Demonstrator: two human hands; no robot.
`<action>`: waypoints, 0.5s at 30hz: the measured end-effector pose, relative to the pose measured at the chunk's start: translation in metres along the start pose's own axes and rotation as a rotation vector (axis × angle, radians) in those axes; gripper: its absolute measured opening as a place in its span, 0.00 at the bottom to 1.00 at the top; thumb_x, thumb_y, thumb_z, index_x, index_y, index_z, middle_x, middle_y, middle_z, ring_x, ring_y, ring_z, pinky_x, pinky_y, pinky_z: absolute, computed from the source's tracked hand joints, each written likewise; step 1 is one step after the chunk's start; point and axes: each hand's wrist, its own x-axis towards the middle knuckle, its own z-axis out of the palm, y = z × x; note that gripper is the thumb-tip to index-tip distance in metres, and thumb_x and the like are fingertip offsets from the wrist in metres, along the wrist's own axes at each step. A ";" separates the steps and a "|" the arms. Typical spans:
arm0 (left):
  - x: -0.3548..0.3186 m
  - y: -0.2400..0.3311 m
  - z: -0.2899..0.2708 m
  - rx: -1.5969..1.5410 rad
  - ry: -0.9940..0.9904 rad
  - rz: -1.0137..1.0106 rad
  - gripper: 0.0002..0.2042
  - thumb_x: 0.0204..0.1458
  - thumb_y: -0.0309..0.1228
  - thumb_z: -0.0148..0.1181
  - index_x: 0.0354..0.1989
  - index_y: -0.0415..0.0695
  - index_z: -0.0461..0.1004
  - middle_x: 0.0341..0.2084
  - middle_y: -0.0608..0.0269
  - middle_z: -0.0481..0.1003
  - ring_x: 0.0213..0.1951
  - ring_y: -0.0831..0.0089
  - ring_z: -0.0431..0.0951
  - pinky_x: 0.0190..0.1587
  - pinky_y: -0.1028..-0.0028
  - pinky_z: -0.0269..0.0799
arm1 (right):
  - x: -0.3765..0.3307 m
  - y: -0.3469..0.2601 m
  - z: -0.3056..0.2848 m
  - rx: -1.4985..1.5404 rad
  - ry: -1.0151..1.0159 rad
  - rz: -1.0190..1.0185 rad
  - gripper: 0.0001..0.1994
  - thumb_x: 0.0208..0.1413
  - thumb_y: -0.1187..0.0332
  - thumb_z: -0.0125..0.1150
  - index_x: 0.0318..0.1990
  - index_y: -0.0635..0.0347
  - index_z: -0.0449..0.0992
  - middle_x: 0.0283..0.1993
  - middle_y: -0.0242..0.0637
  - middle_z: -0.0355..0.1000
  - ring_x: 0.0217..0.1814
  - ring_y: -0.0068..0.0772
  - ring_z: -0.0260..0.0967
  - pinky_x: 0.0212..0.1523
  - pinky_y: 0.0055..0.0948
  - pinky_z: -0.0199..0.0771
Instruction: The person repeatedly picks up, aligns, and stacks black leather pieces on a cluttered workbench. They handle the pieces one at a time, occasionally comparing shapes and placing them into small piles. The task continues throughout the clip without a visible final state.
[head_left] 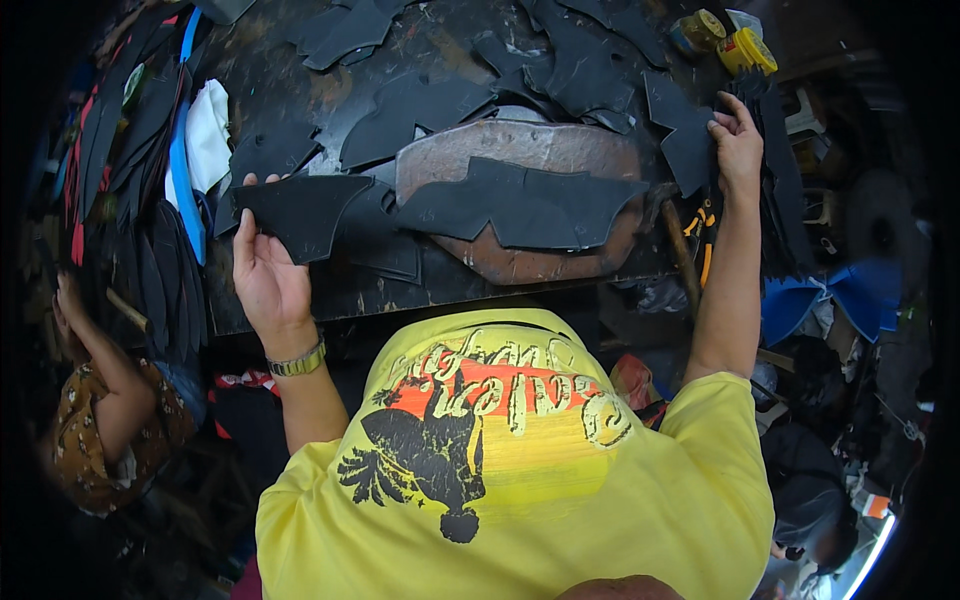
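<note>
My left hand (262, 268) holds a flat black cut piece (300, 208) by its left end, at the near left of the dark workbench (290, 90). A metal watch is on that wrist. My right hand (738, 140) reaches to the far right and grips the edge of another black cut piece (685, 135) beside a stack of similar pieces. Between the hands a long black shaped piece (520, 205) lies across a rounded brown slab (540, 155).
Several black cut pieces (420, 105) litter the bench. Yellow-lidded tubs (745, 50) stand at the far right. A white cloth (208, 135) and blue strip (183, 180) lie left. Another person's arm (100, 370) is at lower left. Blue pieces (850, 295) sit lower right.
</note>
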 end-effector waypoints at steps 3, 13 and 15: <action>0.004 0.001 0.001 -0.063 -0.064 -0.024 0.22 0.72 0.31 0.42 0.72 0.38 0.59 0.65 0.45 0.68 0.69 0.56 0.66 0.73 0.52 0.59 | -0.001 0.002 0.003 -0.243 0.007 -0.046 0.28 0.53 0.82 0.63 0.64 0.57 0.75 0.45 0.39 0.78 0.44 0.25 0.74 0.48 0.25 0.75; 0.013 -0.010 0.002 -0.106 -0.148 -0.098 0.22 0.72 0.30 0.41 0.72 0.38 0.58 0.65 0.44 0.67 0.69 0.56 0.66 0.73 0.52 0.59 | -0.028 -0.037 0.047 -0.504 -0.166 -0.387 0.34 0.51 0.64 0.72 0.68 0.50 0.70 0.57 0.49 0.76 0.59 0.52 0.73 0.60 0.43 0.72; 0.015 -0.012 0.003 -0.119 -0.135 -0.102 0.22 0.72 0.30 0.41 0.72 0.38 0.57 0.66 0.44 0.67 0.69 0.56 0.66 0.73 0.52 0.60 | -0.029 -0.043 0.060 -0.431 -0.271 -0.285 0.35 0.50 0.61 0.74 0.68 0.48 0.70 0.55 0.48 0.77 0.56 0.51 0.75 0.57 0.43 0.74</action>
